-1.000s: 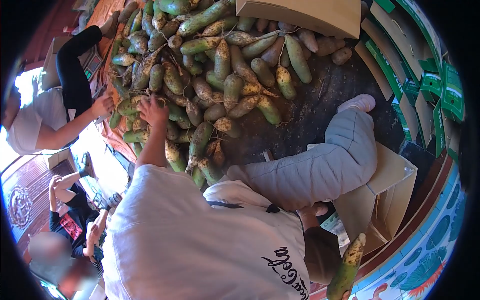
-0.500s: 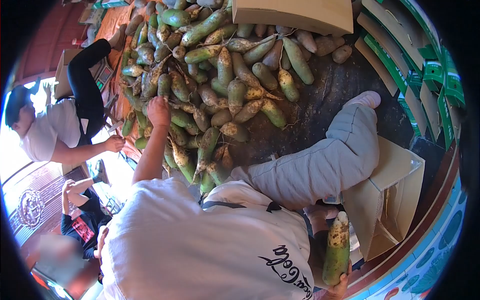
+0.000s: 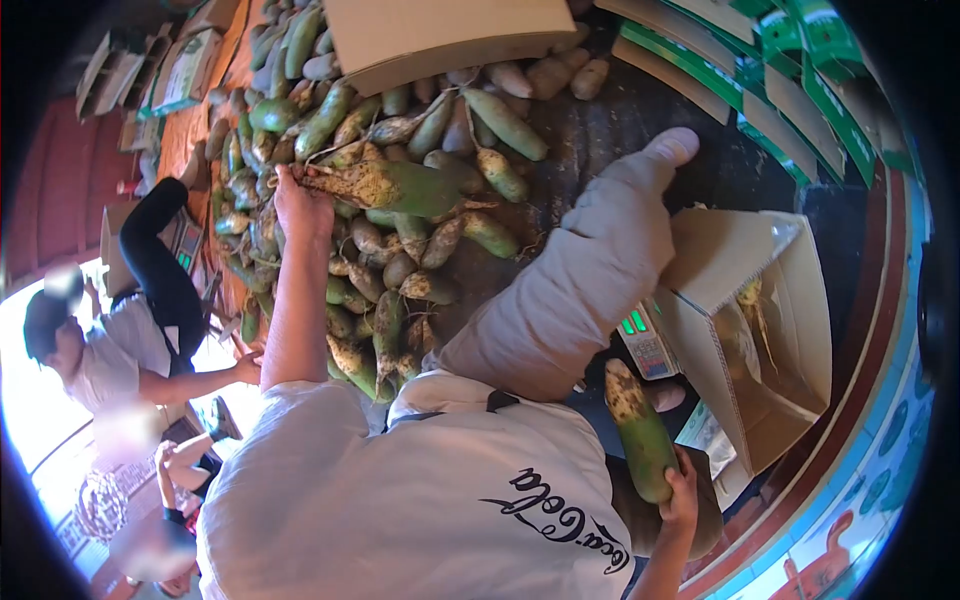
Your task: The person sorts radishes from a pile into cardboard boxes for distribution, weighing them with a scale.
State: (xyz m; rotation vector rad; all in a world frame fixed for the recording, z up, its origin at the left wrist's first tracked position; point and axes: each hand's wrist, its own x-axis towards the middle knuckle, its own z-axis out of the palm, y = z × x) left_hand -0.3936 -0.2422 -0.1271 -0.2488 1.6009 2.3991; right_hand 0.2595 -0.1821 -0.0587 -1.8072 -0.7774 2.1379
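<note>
My left hand (image 3: 304, 205) is closed on the narrow, rooty end of a large radish (image 3: 405, 188), green at one end and muddy yellow at the other. It lies level across the view, over the pile of muddy green radishes (image 3: 388, 325). At the lower right, my right hand (image 3: 681, 490) grips the green lower end of another radish (image 3: 643, 440), whose brown-spotted tip points up. Beside it are a scale (image 3: 645, 340) with a lit green display and an open cardboard box (image 3: 690, 325), in which a rooty radish (image 3: 757, 310) shows.
My bent leg (image 3: 570, 290) stretches between the pile and the open box. A closed carton (image 3: 450, 40) covers the pile's top edge. Green-and-brown cartons (image 3: 790, 90) stand at the upper right. A seated person (image 3: 120, 350) and another person (image 3: 185, 470) are at the left.
My left hand has lifted a large radish off the pile. The radish in my right hand now tilts the other way. The view has shifted, showing the scale display and more of the box's inside.
</note>
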